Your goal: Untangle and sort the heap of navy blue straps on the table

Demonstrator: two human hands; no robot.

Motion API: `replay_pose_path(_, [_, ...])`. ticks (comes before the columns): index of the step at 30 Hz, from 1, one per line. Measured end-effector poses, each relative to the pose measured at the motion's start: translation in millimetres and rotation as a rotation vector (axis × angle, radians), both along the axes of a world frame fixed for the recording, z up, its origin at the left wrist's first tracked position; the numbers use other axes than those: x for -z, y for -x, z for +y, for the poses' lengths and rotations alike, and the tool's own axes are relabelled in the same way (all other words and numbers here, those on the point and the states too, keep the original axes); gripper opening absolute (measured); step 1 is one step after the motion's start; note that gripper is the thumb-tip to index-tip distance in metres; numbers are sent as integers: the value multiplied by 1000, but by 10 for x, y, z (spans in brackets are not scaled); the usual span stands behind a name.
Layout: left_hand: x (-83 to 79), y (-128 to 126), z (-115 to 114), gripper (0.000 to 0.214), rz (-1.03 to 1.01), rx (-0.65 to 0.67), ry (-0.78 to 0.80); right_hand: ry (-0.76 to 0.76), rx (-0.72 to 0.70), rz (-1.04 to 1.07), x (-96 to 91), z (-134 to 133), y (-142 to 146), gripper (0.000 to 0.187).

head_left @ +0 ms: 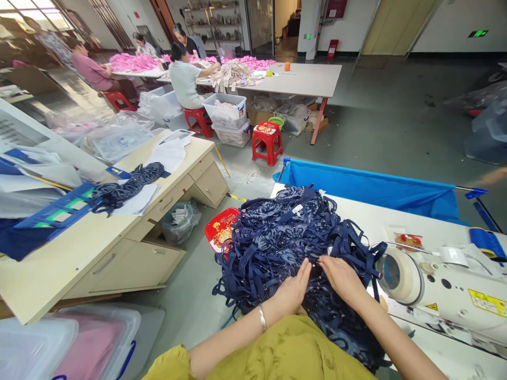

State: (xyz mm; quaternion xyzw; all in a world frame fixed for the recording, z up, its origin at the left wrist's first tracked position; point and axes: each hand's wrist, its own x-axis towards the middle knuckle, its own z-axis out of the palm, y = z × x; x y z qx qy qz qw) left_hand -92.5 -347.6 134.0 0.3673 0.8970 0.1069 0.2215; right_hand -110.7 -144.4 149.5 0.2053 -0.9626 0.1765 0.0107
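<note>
A big heap of navy bras (277, 232) with patterned cups and many thin straps lies in front of me, over the near end of the white sewing table. My left hand (293, 289) rests on the heap, its fingers straight and pressed together on the fabric of a bra. Close to its right, my right hand (341, 276) pinches navy fabric between thumb and fingers. The fingertips of both hands almost meet. The exact part they hold is too small to make out. Small white labels show among the bras.
A white sewing machine (443, 285) stands to the right; a blue cloth trough (368, 187) hangs beyond the table. At left is a desk (119, 237) with papers and a navy bundle (130, 184). Red stools (268, 142) and clear bins (225, 111) stand ahead, near several seated people.
</note>
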Motion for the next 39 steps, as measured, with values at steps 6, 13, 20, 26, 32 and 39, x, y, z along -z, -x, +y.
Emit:
replay_pose_path(6, [25, 11, 55, 105, -12, -3, 12, -52, 0, -38, -77, 27, -47, 28])
replay_pose_path(13, [13, -75, -57, 68, 27, 98, -35, -19, -30, -185, -214, -70, -29, 22])
replay_pose_path(20, [32, -85, -37, 66, 71, 135, -24, -404, -143, -219, -215, -144, 94, 19])
replay_pose_path(26, [35, -107, -45, 49, 104, 140, -32, -445, -180, -226, -282, -208, 120, 31])
replay_pose_path(32, [32, -101, -47, 48, 120, 144, -40, -8, -88, -231, -125, -108, 110, 26])
replay_pose_path(39, [-16, -74, -43, 50, 131, 157, -20, 265, -35, -316, 114, -97, 84, 30])
